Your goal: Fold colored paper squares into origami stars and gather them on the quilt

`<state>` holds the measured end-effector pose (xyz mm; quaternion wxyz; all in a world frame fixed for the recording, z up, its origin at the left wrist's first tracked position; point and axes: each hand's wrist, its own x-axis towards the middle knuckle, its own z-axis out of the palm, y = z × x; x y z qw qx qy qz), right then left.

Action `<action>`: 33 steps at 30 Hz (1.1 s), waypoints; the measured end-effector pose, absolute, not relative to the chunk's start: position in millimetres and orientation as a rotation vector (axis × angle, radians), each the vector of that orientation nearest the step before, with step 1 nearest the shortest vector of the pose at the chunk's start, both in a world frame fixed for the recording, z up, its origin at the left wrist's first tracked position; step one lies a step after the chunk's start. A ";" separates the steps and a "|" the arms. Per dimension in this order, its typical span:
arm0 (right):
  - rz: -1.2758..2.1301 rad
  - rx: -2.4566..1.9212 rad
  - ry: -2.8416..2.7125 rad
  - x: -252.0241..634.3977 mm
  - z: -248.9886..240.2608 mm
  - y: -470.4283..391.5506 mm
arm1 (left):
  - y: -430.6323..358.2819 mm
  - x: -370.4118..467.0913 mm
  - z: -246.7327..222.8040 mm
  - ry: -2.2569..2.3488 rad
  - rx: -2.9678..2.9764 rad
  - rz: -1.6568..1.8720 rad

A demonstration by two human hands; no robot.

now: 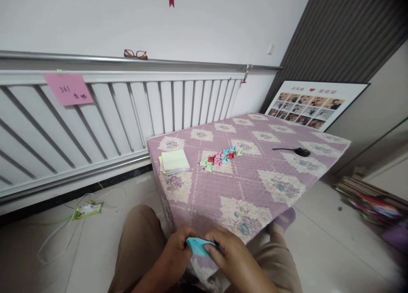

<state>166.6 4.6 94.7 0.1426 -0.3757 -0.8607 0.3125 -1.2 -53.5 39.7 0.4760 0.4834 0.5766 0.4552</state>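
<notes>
Between my hands, at the near edge of the table, is a folded sheet of light blue paper [198, 247]. My left hand [179, 248] pinches its left side, and my right hand [227, 249] grips its right side with the thumb on top. Farther up the cloth lie several small folded paper pieces [225, 157] in red, pink, blue and green, set in loose rows. A stack of square coloured paper sheets [174, 161], pale yellow-green on top, sits at the table's left edge.
The table wears a purple flowered cloth [216, 191]. A black ladle-like utensil [301, 152] lies to the right. Behind stand a white radiator [165, 103] and a photo board [314, 103]. A power strip [87, 210] with cords is on the floor at left.
</notes>
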 end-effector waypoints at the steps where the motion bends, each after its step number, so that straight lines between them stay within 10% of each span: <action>1: 0.905 -1.094 -2.503 165.1 93.2 3.8 | -53.4 -1.0 40.6 1.394 1.179 1.095; 33: 0.186 -1.243 -2.345 149.2 53.9 4.9 | -25.1 14.4 52.6 1.729 1.442 1.083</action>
